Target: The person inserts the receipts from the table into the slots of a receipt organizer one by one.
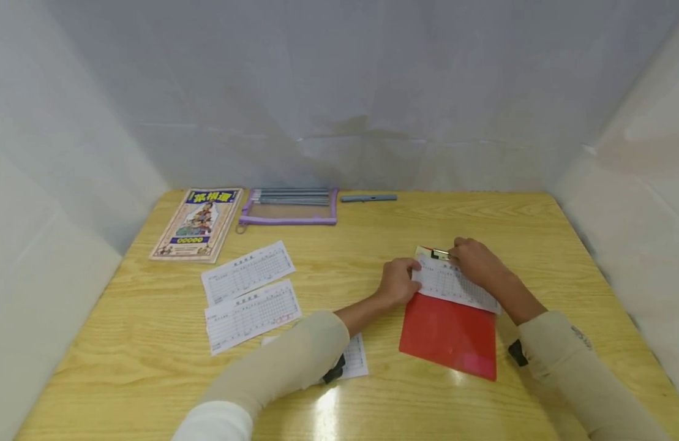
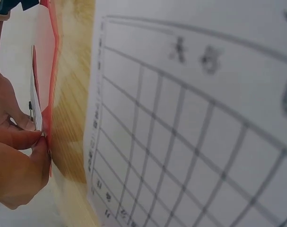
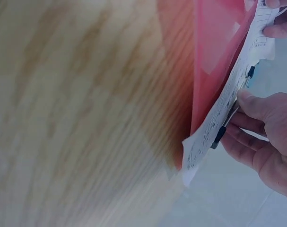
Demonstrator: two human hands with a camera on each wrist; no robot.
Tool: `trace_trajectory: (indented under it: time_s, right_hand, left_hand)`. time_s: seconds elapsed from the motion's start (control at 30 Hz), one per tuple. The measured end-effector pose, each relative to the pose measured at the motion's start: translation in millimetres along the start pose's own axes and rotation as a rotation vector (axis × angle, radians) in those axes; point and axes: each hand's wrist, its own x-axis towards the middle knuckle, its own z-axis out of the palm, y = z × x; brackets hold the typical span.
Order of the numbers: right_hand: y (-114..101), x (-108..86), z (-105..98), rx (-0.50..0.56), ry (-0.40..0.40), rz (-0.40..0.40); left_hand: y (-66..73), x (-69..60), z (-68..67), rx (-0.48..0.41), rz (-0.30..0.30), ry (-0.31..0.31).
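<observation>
A red clipboard (image 1: pixel 449 340) lies on the right part of the table, its metal clip (image 1: pixel 439 254) at the far end. Across its upper part is a printed paper form (image 1: pixel 455 286). My left hand (image 1: pixel 397 282) pinches the form's left edge between thumb and fingers, as the left wrist view also shows. At the far end, my right hand (image 1: pixel 477 260) grips the clip; in the right wrist view the thumb presses the clip's metal lever (image 3: pixel 233 109) with fingers behind. The form bends away from the board there. Whether the clip's jaw bites the paper cannot be told.
Printed forms (image 1: pixel 253 315) lie overlapped at left, and another form (image 1: pixel 357 355) is partly under my left forearm. Along the back are an illustrated booklet (image 1: pixel 198 225), a purple-edged mesh pouch (image 1: pixel 292 214) with several pencil-like sticks, and a grey-blue pen (image 1: pixel 368 198).
</observation>
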Motion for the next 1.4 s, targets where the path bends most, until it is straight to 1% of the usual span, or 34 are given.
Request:
trace_trajectory:
  time_s: [0.17,0.3,0.47,0.57,0.7,0.97,1.07,1.17,1.3,1.4]
  right_hand:
    - [0,-0.3,-2,0.004,-0.002,0.004]
    - [0,-0.9,-2,0.013,0.017,-0.015]
    - [0,-1.2,-1,0.036,0.031,-0.031]
    - [0,-1.5,0,0.045,0.024,-0.018]
    - [1,-1.2,1,0.044,0.026,-0.005]
    - [1,0.1,4,0.022,0.027,0.003]
    - [0,0.1,4,0.013,0.034,-0.006]
    - [1,0.1,4,0.003,0.047,-0.023]
    - [2,0.0,5,-0.002,0.056,-0.027]
    - [2,0.1,5,0.0,0.06,-0.026]
  left_hand:
    - [1.5,-0.5,0.2,-0.004,0.003,0.003]
    - [2.8,-0.1,0.9,-0.014,-0.003,-0.003]
    - [2.1,2.1,1.8,0.006,-0.01,0.006]
    - [1.3,4.0,1.9,0.025,0.002,0.02]
    - [0.9,5.5,1.4,0.043,0.017,0.023]
    - [-1.3,6.6,2.8,0.089,0.054,0.034]
    - [-1.2,7.3,3.3,0.091,0.045,0.032]
    - [0.3,7.4,2.7,0.055,0.008,0.013]
    - [3.5,7.3,-1.2,0.002,-0.05,-0.05]
    - [5.4,6.5,-7.9,-0.009,-0.058,-0.094]
